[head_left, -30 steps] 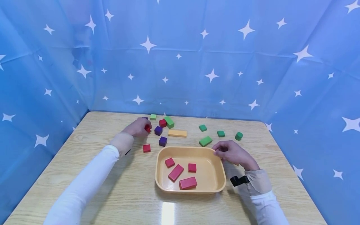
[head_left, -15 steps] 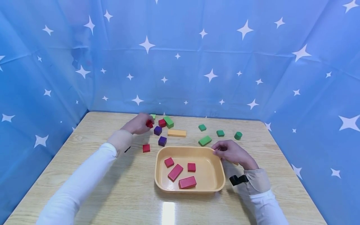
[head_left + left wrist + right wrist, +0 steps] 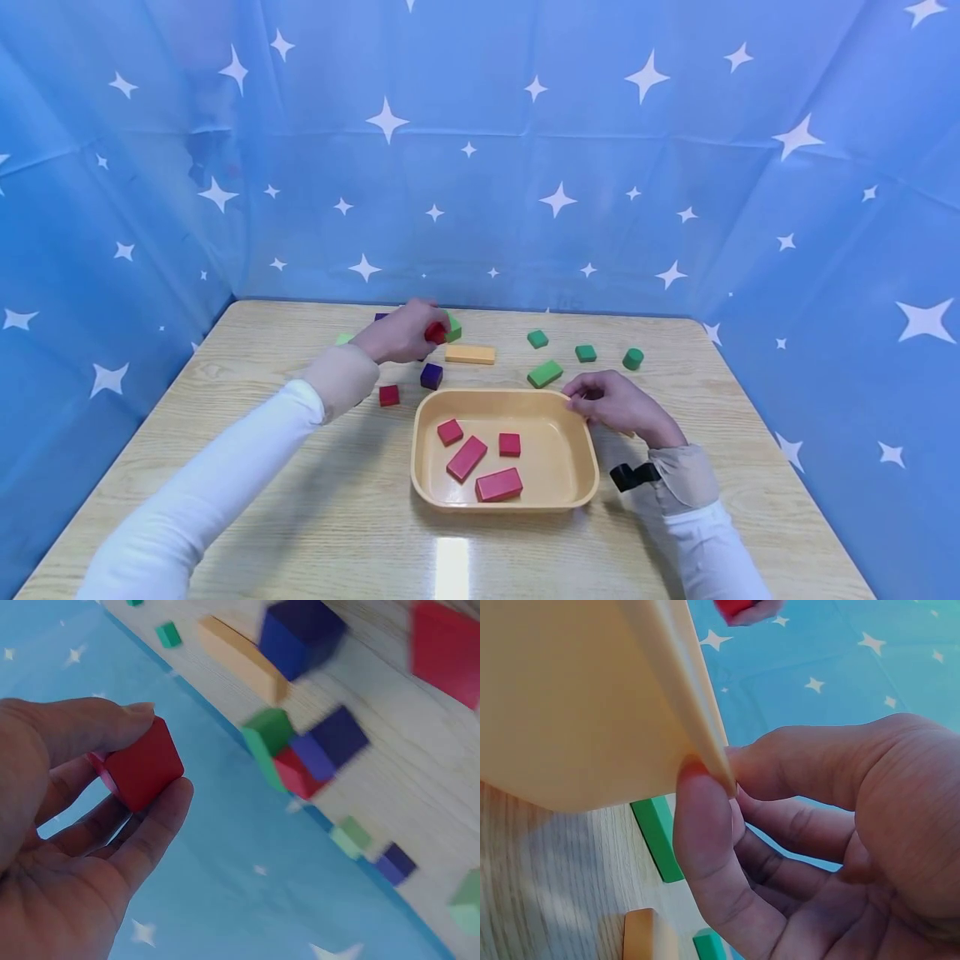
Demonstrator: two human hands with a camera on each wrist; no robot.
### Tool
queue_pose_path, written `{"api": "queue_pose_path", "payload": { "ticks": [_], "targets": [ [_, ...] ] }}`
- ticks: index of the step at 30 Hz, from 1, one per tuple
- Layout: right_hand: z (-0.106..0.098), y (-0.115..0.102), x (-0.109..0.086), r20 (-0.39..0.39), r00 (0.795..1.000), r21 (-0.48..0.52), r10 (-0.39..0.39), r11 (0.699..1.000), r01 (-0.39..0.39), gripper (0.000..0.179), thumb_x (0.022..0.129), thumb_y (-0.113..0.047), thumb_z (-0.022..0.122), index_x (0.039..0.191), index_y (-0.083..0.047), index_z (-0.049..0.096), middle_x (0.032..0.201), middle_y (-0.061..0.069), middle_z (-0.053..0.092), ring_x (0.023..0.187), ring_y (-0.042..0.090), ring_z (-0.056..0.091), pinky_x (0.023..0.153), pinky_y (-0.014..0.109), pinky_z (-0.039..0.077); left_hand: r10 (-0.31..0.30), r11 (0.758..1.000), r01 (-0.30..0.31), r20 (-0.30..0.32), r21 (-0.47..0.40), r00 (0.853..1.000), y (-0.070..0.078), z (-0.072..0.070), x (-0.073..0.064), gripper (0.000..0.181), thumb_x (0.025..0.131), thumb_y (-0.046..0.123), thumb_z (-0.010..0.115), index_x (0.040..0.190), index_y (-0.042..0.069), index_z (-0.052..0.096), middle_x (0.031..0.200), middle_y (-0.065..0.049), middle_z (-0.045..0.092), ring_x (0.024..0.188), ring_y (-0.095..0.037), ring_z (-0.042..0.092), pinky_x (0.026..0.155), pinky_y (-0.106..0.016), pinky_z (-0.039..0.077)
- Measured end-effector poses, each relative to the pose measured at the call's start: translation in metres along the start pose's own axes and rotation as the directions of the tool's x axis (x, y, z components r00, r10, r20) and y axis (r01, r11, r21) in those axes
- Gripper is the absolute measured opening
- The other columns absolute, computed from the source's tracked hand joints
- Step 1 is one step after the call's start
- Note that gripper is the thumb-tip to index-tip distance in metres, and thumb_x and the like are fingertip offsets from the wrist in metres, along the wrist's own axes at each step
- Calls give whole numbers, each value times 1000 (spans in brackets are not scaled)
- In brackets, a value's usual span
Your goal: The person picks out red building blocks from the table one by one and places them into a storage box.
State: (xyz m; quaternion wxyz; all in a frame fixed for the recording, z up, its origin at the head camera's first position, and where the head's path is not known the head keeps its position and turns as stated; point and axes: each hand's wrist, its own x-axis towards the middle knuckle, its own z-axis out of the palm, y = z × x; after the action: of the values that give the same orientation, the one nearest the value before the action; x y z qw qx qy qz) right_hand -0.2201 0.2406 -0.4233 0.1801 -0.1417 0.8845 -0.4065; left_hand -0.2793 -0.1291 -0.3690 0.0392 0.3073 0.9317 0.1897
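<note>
My left hand (image 3: 401, 333) pinches a red block (image 3: 146, 765) between thumb and fingers, raised over the blocks at the back of the table. In the head view it overlaps the green block (image 3: 453, 327) and hides others beneath. The left wrist view shows a red block (image 3: 296, 772) lying among a purple cube (image 3: 337, 742) and a green block. My right hand (image 3: 618, 408) pinches the far right corner of the cream plastic tray (image 3: 551, 467), thumb and forefinger on either side of its rim. Inside the tray lie several red blocks (image 3: 467, 458).
A loose red block (image 3: 389, 395) and a purple cube (image 3: 431, 377) lie behind the tray. A pale orange bar (image 3: 470, 354), a light green block (image 3: 545, 374) and a green cylinder (image 3: 633, 359) stand farther right. A starry blue curtain (image 3: 480, 233) hangs behind the table.
My left hand has moved right with the red block, from the left end of the block group to over its middle. My right hand keeps its grip on the tray's corner.
</note>
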Motion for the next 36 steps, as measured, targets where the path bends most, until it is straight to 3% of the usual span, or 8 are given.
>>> {"api": "queue_pose_path", "payload": {
  "ticks": [8,13,19,29,36],
  "targets": [
    [1,1,-1,-5,1000,-6,0,1000,0,19,100,-12,64,114,-2,71,94,11,69,78,20,63,69,44,60,120,991,-122,32,57,992,48,4,3,27,89,2,73,115,7,72,112,-10,65,97,-21,64,86,-31,60],
    [1,1,-2,-2,1000,-6,-1,1000,1,19,100,-13,64,114,-2,71,94,10,69,78,20,63,69,44,60,163,985,-168,100,41,982,76,14,5,31,89,6,77,119,11,72,113,-6,65,98,-16,62,86,-26,59],
    [-1,3,-3,0,1000,-9,6,1000,-6,20,100,-14,65,115,-2,71,96,12,70,78,20,63,68,43,60,237,969,-245,178,24,955,102,27,14,28,91,8,75,119,13,72,109,-2,63,93,-13,59,82,-20,55],
    [-4,2,-2,-1,1000,-27,-15,1000,15,20,100,-14,64,116,-3,71,100,15,71,78,19,64,69,42,60,343,934,-358,262,10,902,126,51,28,28,91,11,76,118,12,72,107,-1,64,95,-10,59,84,-16,52],
    [-3,3,1,8,999,-33,-35,999,35,20,100,-15,65,115,-5,71,100,14,71,79,19,63,70,43,60,352,920,-389,352,38,867,130,68,34,31,90,15,78,120,12,72,111,-1,65,97,-10,58,82,-17,51]
  ]
}}
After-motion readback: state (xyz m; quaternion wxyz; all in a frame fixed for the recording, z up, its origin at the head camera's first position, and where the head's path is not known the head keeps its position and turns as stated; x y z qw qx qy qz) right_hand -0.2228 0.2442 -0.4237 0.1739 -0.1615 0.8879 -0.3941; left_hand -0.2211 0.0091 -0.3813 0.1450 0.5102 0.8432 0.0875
